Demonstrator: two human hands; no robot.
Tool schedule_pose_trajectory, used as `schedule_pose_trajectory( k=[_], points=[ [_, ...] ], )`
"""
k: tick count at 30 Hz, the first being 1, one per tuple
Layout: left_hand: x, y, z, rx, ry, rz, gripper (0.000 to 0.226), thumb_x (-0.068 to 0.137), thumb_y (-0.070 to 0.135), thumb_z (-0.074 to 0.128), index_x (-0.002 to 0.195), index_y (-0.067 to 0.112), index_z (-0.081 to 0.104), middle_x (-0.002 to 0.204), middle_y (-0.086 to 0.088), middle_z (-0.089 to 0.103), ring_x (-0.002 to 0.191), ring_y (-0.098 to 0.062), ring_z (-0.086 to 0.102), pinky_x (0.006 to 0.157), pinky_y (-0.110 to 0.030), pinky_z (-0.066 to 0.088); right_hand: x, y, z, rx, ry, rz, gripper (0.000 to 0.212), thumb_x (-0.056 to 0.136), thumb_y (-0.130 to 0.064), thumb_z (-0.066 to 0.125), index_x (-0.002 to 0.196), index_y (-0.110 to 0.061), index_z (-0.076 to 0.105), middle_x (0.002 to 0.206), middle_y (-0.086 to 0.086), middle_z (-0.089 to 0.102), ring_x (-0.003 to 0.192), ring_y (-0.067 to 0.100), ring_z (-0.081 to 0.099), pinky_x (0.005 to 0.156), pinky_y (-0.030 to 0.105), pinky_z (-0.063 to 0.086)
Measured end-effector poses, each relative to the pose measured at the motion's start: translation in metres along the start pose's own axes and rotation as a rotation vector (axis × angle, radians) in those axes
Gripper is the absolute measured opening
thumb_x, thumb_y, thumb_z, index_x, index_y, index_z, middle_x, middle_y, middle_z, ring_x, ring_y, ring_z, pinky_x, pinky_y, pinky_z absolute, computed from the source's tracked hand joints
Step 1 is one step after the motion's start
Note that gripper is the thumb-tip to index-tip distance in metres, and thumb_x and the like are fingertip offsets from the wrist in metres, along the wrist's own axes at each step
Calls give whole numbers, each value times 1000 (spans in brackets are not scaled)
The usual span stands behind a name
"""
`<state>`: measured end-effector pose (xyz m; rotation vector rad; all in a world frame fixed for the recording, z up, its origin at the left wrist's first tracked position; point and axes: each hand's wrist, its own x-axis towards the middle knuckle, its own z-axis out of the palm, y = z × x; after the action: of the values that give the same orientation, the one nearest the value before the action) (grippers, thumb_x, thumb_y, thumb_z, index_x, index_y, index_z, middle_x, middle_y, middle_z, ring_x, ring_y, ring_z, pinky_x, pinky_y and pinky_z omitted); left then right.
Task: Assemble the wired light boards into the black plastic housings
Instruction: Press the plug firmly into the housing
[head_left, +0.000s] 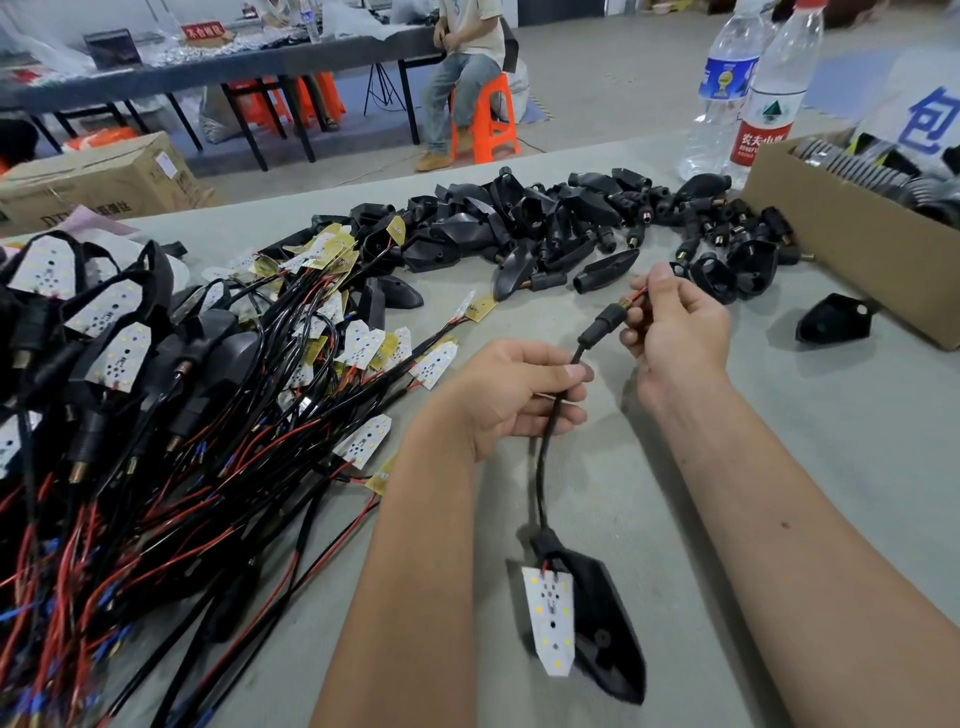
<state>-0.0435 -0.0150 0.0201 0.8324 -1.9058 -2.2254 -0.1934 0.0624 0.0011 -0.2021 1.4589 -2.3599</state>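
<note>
Both hands hold one black cable (545, 447): left hand (511, 397) grips mid-cable, right hand (675, 338) pinches its wire end. Housing (605, 623) and light board (551, 618) dangle below the left fingers (569, 374).

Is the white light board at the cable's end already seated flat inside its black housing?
No: the light board hangs beside the housing.

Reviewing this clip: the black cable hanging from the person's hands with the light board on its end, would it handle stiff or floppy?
Probably floppy: the black cable curves and sags below the left hand. The light board and black housing at its end would likely swing if lifted fast. The right hand pinches the thin red wire, which looks easy to strain.
</note>
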Motion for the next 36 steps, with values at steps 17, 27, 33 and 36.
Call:
schedule_pose_trajectory(
  k=[17,27,33,36],
  points=[
    [3,6,-9,59,227,65,23,102,14,60,92,1,76,68,-1,53,42,-6,27,37,-17,21,-6,3,3,-224,-80,-172,33,112,-23,37,87,-9,52,68,7,74,40,15,54,41,27,46],
    [-3,11,-5,46,249,57,24,96,5,55,115,11,70,91,-9,73,51,-12,44,41,-18,29,-9,1,3,-290,-197,-218,28,113,-27,28,90,-16,39,76,14,76,38,21,54,38,27,42],
    [-3,8,-8,125,223,117,14,95,21,73,95,7,74,80,-2,74,54,-10,51,46,-17,41,1,2,0,-213,-78,-166,28,112,-25,31,90,-15,44,69,10,73,41,18,57,40,26,42],
    [-5,6,-13,108,184,62,13,93,15,75,97,3,72,77,-5,73,56,-12,62,53,-21,53,12,-3,-6,-48,90,-97,31,113,-24,31,86,-17,42,56,6,64,38,16,53,39,22,38]
  ],
)
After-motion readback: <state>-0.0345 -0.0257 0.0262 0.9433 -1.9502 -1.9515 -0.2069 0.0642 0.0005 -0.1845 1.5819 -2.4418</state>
